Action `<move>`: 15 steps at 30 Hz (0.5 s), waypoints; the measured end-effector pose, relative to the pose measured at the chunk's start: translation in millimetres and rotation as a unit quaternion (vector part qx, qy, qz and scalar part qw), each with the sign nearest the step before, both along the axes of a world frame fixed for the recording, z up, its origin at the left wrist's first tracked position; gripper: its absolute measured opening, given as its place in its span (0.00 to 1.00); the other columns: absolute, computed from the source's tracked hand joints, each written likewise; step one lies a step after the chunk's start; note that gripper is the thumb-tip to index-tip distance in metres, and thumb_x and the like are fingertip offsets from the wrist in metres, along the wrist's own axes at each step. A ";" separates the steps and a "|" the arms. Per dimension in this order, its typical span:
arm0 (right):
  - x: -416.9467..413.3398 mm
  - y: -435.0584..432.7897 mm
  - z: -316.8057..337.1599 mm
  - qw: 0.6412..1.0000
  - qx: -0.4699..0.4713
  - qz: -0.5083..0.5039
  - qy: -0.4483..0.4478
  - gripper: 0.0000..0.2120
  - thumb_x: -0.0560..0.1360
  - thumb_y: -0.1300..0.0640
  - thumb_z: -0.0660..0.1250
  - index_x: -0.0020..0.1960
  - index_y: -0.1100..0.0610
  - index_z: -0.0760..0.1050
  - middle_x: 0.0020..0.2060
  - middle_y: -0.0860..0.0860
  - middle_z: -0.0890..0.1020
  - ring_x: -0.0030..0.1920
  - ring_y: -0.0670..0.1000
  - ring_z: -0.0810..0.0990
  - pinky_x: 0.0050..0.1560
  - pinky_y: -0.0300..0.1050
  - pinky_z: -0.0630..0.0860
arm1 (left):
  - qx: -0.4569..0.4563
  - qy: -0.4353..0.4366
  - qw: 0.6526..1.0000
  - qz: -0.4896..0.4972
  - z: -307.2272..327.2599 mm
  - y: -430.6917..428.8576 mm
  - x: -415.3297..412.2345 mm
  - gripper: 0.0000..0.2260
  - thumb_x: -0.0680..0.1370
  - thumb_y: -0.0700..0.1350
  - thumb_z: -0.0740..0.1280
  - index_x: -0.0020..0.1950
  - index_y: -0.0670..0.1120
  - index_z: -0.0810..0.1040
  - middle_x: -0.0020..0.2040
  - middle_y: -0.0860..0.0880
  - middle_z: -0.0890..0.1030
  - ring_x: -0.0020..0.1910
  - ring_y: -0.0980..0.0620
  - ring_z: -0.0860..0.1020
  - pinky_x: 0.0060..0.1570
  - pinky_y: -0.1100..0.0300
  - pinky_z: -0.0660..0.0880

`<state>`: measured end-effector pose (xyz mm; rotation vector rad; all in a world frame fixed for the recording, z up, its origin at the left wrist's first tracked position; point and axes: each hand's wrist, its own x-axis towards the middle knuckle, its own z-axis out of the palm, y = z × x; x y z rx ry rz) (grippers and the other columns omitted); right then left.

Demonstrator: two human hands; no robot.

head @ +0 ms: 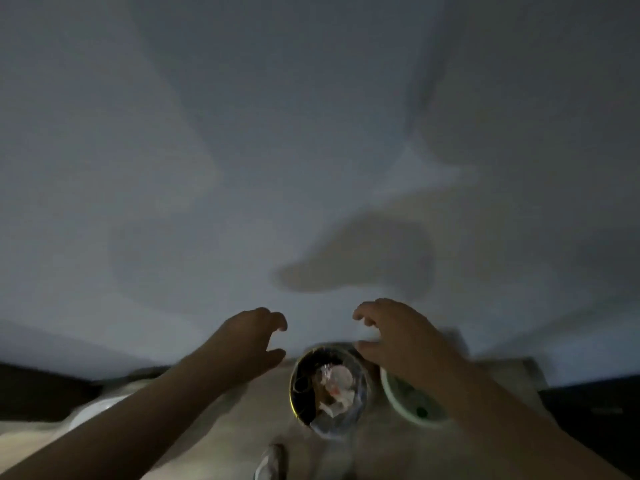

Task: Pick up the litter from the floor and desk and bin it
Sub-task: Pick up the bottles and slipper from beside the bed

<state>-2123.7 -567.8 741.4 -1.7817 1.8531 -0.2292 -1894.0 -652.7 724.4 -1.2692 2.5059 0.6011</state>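
A pale wall (pixel 242 133) fills most of the view, dim and crossed by soft shadows, one of them shaped like a hand; below it runs a beige floor (pixel 242 427), blurred, with dark strips at its left and right edges. Two bare forearms reach up from the lower corners. The left hand (pixel 249 341) and the right hand (pixel 391 334) hang side by side in front of the wall, well apart from each other; on both, the fingers are loosely curled and spread, thumbs set apart, and they hold nothing. Between and below the hands, at the far edge of the floor just beside the wall, stands a round dark bin (pixel 298 382) with a thin yellowish rim; inside it lies crumpled white litter (pixel 337 379) with faint red marks. Just right of the bin, partly behind the right forearm, sits a pale round dish-like thing (pixel 398 407); what it is cannot be told. A white rounded shape (pixel 93 410) shows near the floor's left edge; a grey shoe tip (pixel 272 462) pokes in at the near edge.
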 end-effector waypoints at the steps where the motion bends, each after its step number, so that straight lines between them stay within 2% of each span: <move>1: -2.6 -2.9 26.3 1.000 -0.025 0.017 0.002 0.19 0.75 0.50 0.68 0.65 0.50 0.72 0.57 0.47 0.76 0.55 0.46 0.75 0.54 0.39 0.71 | -0.022 0.008 1.000 0.009 26.5 3.1 3.2 0.19 0.77 0.53 0.65 0.68 0.53 0.69 0.64 0.53 0.73 0.62 0.54 0.72 0.62 0.62 0.68; 7: 21.0 -25.5 178.3 0.980 -0.154 0.121 0.011 0.18 0.70 0.48 0.70 0.59 0.49 0.77 0.51 0.45 0.78 0.52 0.46 0.77 0.56 0.45 0.74 | -0.165 0.063 0.978 0.115 178.6 32.7 43.0 0.19 0.76 0.55 0.66 0.66 0.55 0.71 0.62 0.56 0.75 0.59 0.56 0.75 0.59 0.65 0.70; 10: 56.9 -35.0 239.5 0.960 -0.211 0.184 0.000 0.18 0.69 0.47 0.70 0.58 0.48 0.77 0.50 0.43 0.78 0.51 0.43 0.77 0.56 0.44 0.75 | -0.232 0.083 0.953 0.174 240.1 55.0 77.4 0.18 0.76 0.55 0.66 0.65 0.57 0.72 0.60 0.58 0.76 0.58 0.59 0.75 0.57 0.67 0.69; 15: 152.4 -31.2 318.3 0.904 -0.300 0.301 -0.044 0.16 0.72 0.47 0.70 0.59 0.45 0.76 0.50 0.39 0.76 0.52 0.39 0.75 0.56 0.41 0.73 | -0.337 0.070 0.895 0.283 326.1 120.1 157.2 0.17 0.76 0.56 0.67 0.64 0.57 0.73 0.58 0.60 0.76 0.56 0.60 0.75 0.57 0.67 0.70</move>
